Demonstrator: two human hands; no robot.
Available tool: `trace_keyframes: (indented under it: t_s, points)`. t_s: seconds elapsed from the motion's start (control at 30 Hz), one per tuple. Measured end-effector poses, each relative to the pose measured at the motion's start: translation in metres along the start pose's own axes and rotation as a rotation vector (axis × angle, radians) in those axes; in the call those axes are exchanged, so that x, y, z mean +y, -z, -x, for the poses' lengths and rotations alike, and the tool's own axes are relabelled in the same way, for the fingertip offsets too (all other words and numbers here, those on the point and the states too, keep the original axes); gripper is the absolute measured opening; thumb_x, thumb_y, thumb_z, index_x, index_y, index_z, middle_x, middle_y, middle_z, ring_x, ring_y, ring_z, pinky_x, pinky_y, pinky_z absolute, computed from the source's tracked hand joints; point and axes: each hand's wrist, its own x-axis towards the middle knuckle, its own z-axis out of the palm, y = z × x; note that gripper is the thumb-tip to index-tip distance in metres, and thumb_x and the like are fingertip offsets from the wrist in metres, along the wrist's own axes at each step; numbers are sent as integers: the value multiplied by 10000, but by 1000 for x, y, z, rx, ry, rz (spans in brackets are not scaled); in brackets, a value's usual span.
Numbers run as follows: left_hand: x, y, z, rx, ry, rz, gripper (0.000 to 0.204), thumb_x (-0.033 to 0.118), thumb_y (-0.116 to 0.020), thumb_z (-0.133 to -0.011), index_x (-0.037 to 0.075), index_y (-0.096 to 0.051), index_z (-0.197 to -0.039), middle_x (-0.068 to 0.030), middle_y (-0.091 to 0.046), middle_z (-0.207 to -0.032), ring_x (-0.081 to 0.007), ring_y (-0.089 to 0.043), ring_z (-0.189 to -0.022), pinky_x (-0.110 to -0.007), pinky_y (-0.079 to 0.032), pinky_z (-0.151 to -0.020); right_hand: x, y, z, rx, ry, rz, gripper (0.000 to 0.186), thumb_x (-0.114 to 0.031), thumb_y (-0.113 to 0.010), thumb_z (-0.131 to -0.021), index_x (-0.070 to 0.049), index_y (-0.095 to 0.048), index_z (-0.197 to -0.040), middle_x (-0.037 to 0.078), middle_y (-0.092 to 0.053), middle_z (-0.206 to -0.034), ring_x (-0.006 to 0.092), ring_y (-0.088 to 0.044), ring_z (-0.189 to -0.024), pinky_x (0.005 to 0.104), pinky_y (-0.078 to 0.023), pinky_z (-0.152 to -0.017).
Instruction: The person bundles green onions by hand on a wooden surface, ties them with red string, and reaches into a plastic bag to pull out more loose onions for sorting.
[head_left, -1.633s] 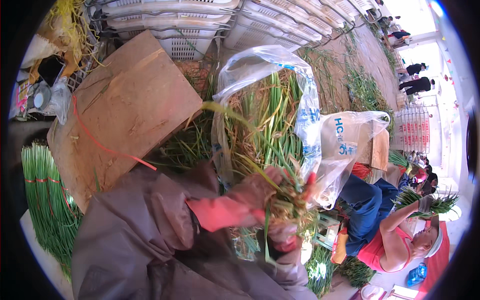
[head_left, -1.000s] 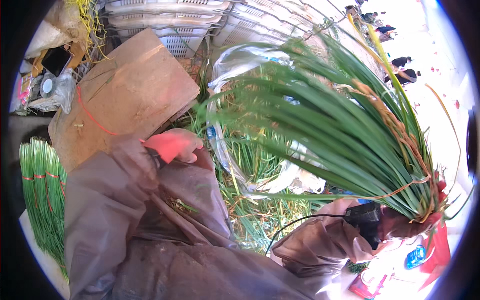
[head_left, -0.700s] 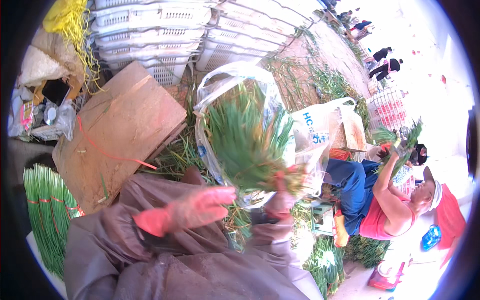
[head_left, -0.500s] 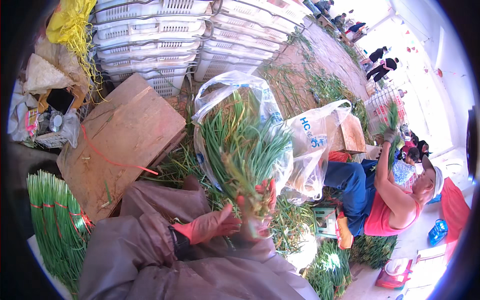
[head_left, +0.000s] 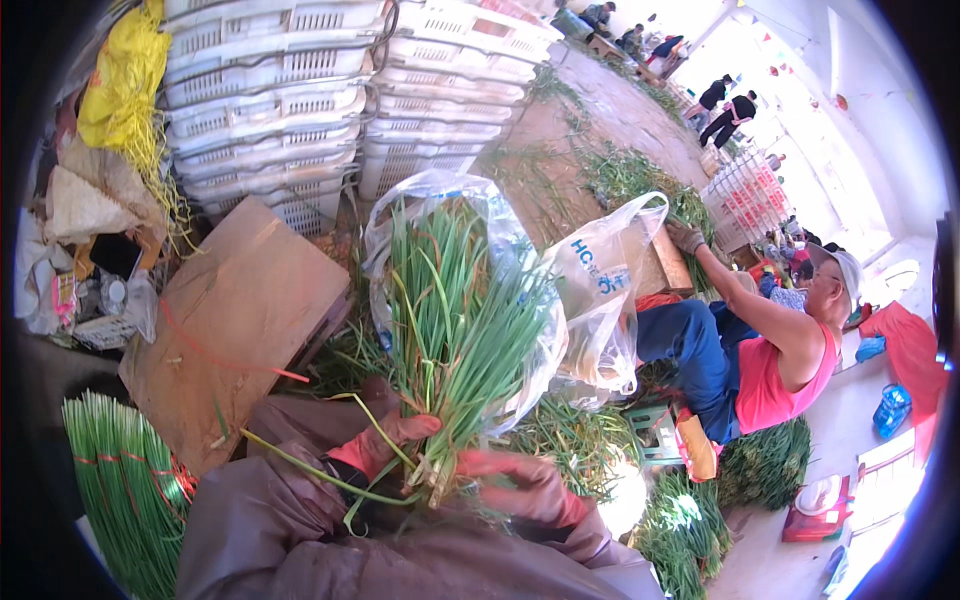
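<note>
A large loose bunch of chives (head_left: 450, 330), with some yellow leaves among the green, rises over my lap, its pale root ends toward me. My left hand (head_left: 385, 440), in a reddish rubber glove, is closed on the bunch's left side near the roots. A long yellowing leaf (head_left: 300, 468) droops over the left wrist. My right hand (head_left: 525, 485), gloved alike, is at the right of the root ends. Motion smears its fingers, so its grip cannot be made out. Behind the bunch a clear plastic bag (head_left: 440, 185) stands wide at the mouth.
At left lie a wooden board (head_left: 240, 320) with a red strip and tied chive bundles (head_left: 125, 480). White crates (head_left: 270, 110) are stacked behind. A white plastic bag (head_left: 600, 290) and a seated co-worker (head_left: 785, 355) are at right. Loose leaves (head_left: 580, 440) litter the floor.
The bunch stands more upright and nearer me. My left hand has gone from apart to closing on it; my right hand has moved lower right. The co-worker's raised arm has lowered.
</note>
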Motion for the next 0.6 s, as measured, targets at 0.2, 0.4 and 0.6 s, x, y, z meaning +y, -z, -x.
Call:
trace_keyframes:
  t_s: [0.2,0.4,0.6]
  points:
    - [-40,60,-39,-294,-690,-435,609,91,-677,-827,31,-396,-1364,-108,-525,-1276,-180,-547,-1109,-315,-463,-930,71,-1,-12,767,-232,-606,649,-450,-564,-887,-22,-388,-1341,165,-521,-1259,289,-555,-1109,479,-438,-962]
    - [-25,18,-11,-21,-305,-395,642,67,-695,-792,38,-396,-1360,-95,-528,-1268,-180,-536,-1122,-325,-456,-937,128,-6,-86,817,-224,-662,582,-430,-525,-913,-17,-413,-1308,146,-546,-1212,274,-570,-1060,441,-456,-913]
    - [-24,14,-1,15,-207,-363,677,43,-712,-757,46,-396,-1356,-82,-531,-1261,-180,-525,-1136,-336,-449,-944,133,-24,-86,865,-217,-638,521,-410,-487,-940,-12,-439,-1274,126,-571,-1166,259,-584,-1012,402,-474,-864]
